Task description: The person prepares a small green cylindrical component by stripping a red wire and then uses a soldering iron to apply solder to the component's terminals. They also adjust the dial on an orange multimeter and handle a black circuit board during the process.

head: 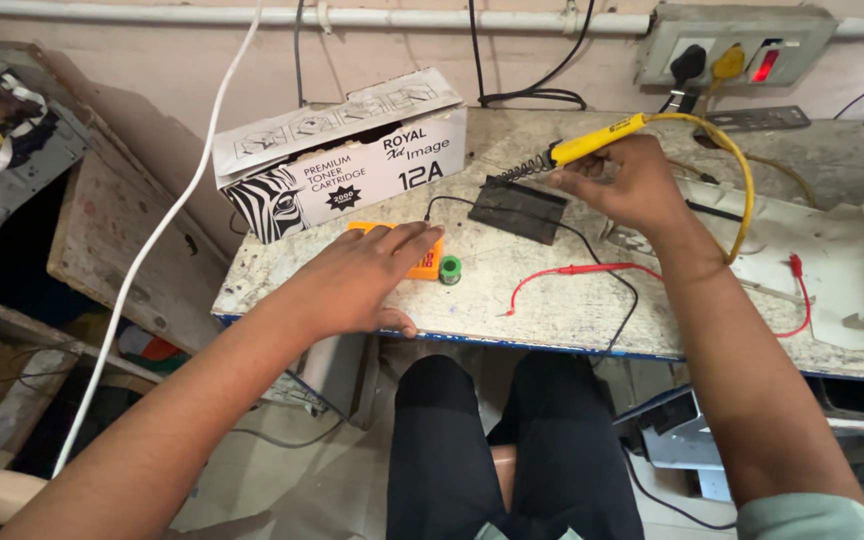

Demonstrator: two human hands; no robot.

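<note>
– where's the left hand [357, 280]?
– stretched forward, palm down, fingers [414, 240] straight and together, forearm running in from the lower left.
– and the right hand [624, 185]?
– further out, fingers curled in a closed grip, wrist bent slightly, forearm coming up from the lower right.

A long white carton [347, 160] is seen in the upper middle-left of the frame, set at the back of the bench against the wall. Its top flap is lifted open. Black print is carried on its front face, with a black-and-white zebra picture at the left end and a small black starburst badge near the middle. No screens or signs are shown elsewhere.
</note>
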